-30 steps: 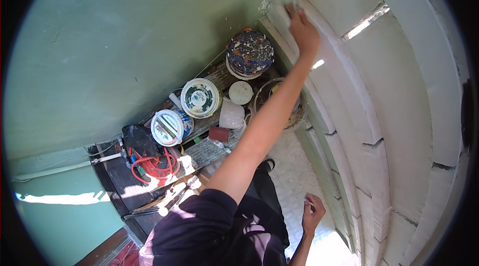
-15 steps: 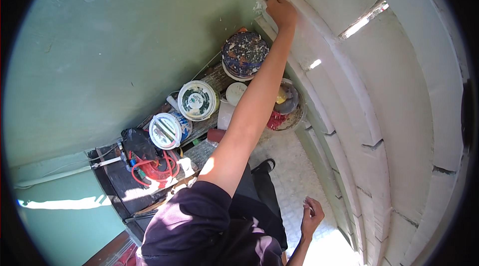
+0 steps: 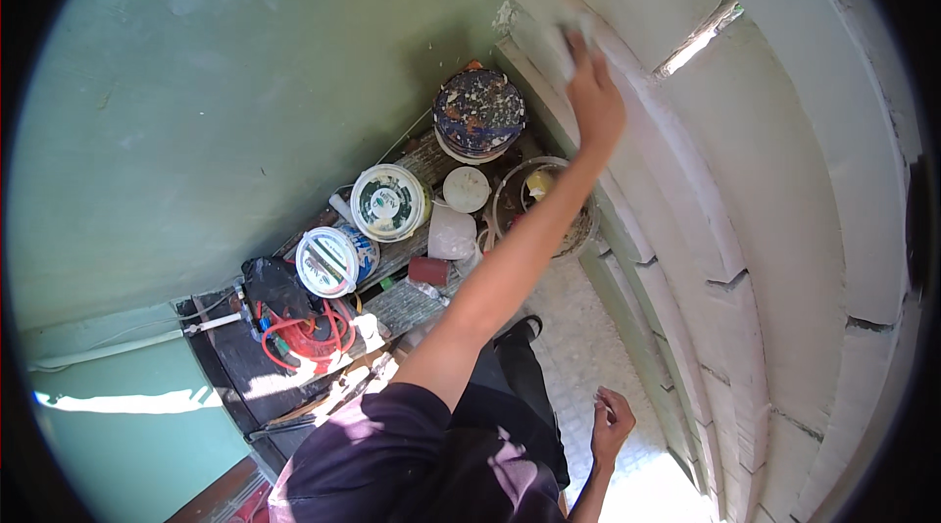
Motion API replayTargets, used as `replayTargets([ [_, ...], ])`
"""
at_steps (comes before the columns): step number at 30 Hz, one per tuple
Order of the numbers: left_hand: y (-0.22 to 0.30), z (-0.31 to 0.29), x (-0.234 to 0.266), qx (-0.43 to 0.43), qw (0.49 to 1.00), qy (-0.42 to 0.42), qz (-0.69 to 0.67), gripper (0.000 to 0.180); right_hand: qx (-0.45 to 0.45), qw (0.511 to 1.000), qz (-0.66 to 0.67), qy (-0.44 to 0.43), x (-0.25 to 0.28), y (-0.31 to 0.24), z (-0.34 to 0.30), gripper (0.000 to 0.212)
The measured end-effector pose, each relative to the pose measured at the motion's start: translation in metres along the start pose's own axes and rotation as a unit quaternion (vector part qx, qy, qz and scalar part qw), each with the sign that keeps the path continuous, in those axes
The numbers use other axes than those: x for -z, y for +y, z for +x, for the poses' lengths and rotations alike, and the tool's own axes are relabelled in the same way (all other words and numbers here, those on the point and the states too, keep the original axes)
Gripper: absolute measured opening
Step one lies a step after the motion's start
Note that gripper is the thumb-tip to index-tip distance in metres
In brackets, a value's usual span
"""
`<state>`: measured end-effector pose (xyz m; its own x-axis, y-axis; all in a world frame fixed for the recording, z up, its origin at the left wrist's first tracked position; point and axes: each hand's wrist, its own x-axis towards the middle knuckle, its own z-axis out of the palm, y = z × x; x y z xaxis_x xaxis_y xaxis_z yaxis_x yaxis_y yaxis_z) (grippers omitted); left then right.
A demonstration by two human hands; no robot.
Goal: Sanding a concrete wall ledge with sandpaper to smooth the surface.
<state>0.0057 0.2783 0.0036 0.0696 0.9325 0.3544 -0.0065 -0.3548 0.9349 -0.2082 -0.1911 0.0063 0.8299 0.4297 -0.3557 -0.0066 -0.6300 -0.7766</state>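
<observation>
My left hand (image 3: 596,106) is stretched out on the bare left arm, beside the pale ledges of the wall. Its fingers are pressed together around a small greyish piece (image 3: 578,37), blurred by motion, whose kind I cannot make out. Closest to it is a long whitish ledge (image 3: 676,136) that curves along the wall. My right hand (image 3: 614,430) hangs low at the right, above the bright floor. Its fingers are curled in, with whitish tips, and whatever they may hold is hidden.
On a wooden bench stand a paint-spattered bucket (image 3: 479,113), two lidded tubs (image 3: 388,202) and a small white-lidded container (image 3: 466,189). An open bucket (image 3: 583,237) sits partly behind my left arm. Red hose (image 3: 312,342) lies coiled left. The green wall (image 3: 245,82) rises behind.
My left hand has come away from the far wall corner, moving right and nearer along the ledge. More of the bench things show beside the arm. My right hand has stayed nearly still.
</observation>
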Motion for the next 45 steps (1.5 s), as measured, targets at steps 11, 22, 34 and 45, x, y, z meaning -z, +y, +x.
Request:
replayTargets([
  [11, 0.047, -0.091, -0.004, -0.118, 0.992, 0.028, 0.031, 0.049, 0.012, 0.999, -0.012, -0.027, 0.006, -0.008, 0.008, 0.026],
  [22, 0.055, -0.078, 0.012, 0.148, 0.980, -0.087, -0.099, 0.047, 0.029, 0.999, 0.003, -0.014, 0.035, 0.020, 0.005, 0.026],
  [34, 0.004, -0.080, -0.009, 0.070, 0.997, 0.016, -0.006, 0.042, 0.026, 0.998, -0.016, -0.050, 0.027, 0.013, 0.002, 0.027],
  [45, 0.018, -0.050, 0.000, 0.195, 0.975, -0.062, -0.082, 0.041, 0.029, 1.000, -0.001, -0.008, 0.026, 0.009, 0.001, 0.024],
])
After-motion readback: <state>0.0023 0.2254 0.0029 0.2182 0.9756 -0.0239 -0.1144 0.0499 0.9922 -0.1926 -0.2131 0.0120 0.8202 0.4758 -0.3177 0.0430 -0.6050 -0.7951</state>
